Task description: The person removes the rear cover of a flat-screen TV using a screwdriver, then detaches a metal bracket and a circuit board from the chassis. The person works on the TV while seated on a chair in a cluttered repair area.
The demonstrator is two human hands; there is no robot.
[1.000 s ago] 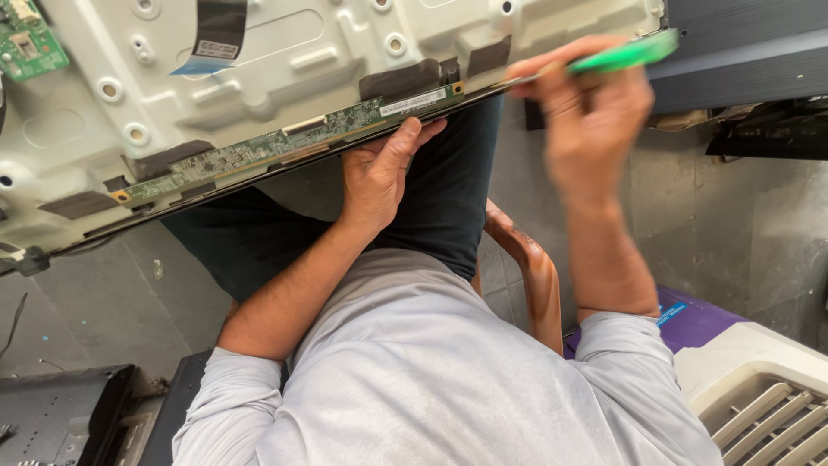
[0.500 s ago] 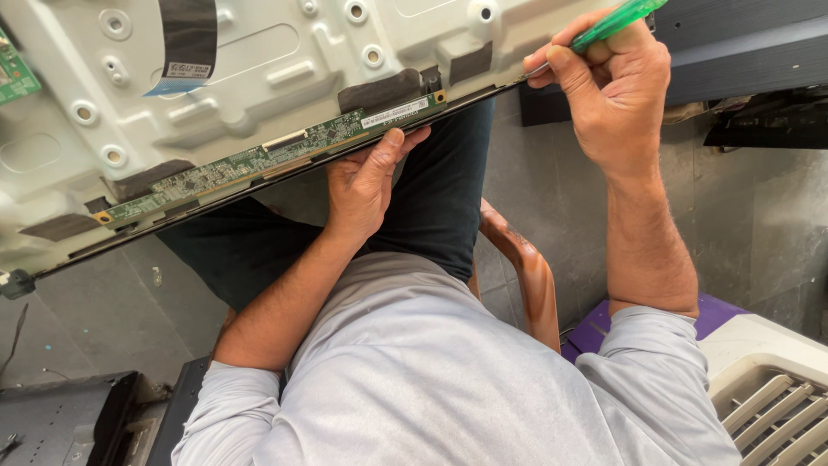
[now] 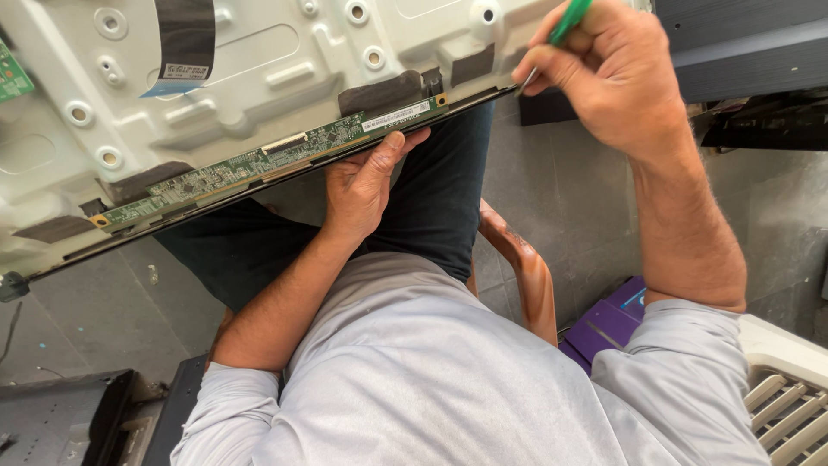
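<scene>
My right hand (image 3: 617,82), closed on the green screwdriver (image 3: 565,22), has come down so its tip meets the panel (image 3: 259,78) edge, while my left hand (image 3: 366,185) grips the circuit strip (image 3: 259,164) from below.

The left hand (image 3: 366,185) reaches forward with the forearm stretched out from a rolled grey sleeve, palm turned up, fingers hooked under an edge and the thumb lying along its top. The right hand (image 3: 617,82) is raised higher and further out, wrist bent, fingers and thumb pinched closed in a pen-like grip. The two hands are well apart.
</scene>
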